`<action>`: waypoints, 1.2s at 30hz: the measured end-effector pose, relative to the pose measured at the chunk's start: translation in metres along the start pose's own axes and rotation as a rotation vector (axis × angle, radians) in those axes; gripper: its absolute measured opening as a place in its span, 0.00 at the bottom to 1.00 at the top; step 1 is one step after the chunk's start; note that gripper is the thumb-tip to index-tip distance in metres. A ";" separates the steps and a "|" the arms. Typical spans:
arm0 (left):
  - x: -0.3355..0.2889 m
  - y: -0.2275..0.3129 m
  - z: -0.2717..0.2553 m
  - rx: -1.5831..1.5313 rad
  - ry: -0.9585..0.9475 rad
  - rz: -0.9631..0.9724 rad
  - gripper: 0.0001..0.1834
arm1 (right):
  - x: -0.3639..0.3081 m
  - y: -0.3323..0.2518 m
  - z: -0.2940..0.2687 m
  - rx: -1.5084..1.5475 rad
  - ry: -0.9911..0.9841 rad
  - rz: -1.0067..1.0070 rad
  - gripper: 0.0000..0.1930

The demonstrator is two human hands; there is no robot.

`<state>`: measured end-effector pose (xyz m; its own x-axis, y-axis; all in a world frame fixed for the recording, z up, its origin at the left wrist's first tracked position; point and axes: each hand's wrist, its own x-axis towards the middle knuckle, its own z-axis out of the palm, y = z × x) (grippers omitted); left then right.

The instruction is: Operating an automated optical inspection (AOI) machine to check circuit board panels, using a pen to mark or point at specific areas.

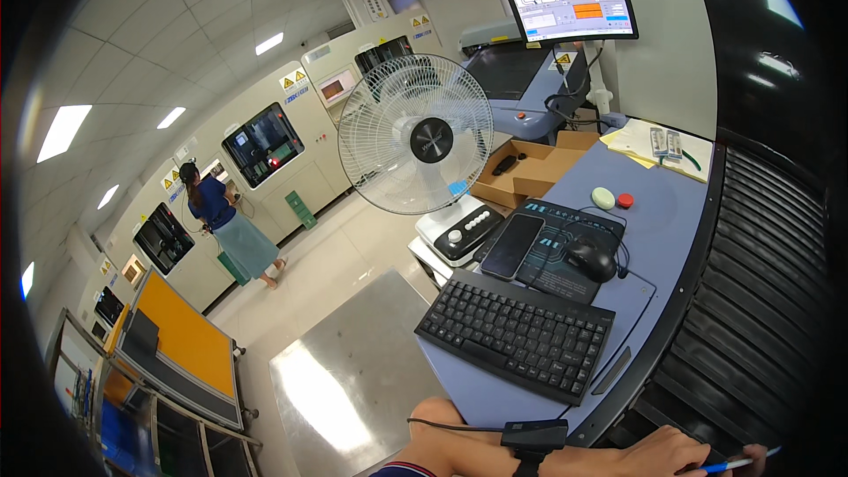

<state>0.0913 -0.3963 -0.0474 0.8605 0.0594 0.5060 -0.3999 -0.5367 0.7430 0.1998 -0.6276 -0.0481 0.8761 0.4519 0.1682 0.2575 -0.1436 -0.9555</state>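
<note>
Blue pen (733, 465) pinched in the closed grip of one hand (658, 457), below black keyboard (517, 334) on bench (671, 221); which hand unclear.

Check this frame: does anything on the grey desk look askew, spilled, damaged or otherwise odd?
Nothing is spilled or visibly damaged. The black keyboard lies at a slant, one corner past the edge of the grey desk. A black phone rests half on the dark mouse mat. The hand at the lower edge holds a blue pen.
</note>
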 end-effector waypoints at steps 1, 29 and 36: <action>0.000 0.001 -0.001 -0.004 -0.021 0.019 0.16 | 0.000 0.001 0.000 0.000 0.000 0.000 0.17; -0.001 -0.005 0.004 -0.028 -0.001 0.116 0.16 | 0.001 0.005 -0.001 0.058 -0.049 -0.026 0.16; 0.000 -0.004 0.003 -0.046 -0.014 0.112 0.16 | 0.000 -0.001 0.001 0.053 -0.037 0.001 0.17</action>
<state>0.0933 -0.3971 -0.0518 0.8138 -0.0106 0.5811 -0.5075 -0.5003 0.7015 0.1994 -0.6264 -0.0474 0.8605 0.4838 0.1596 0.2341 -0.0972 -0.9673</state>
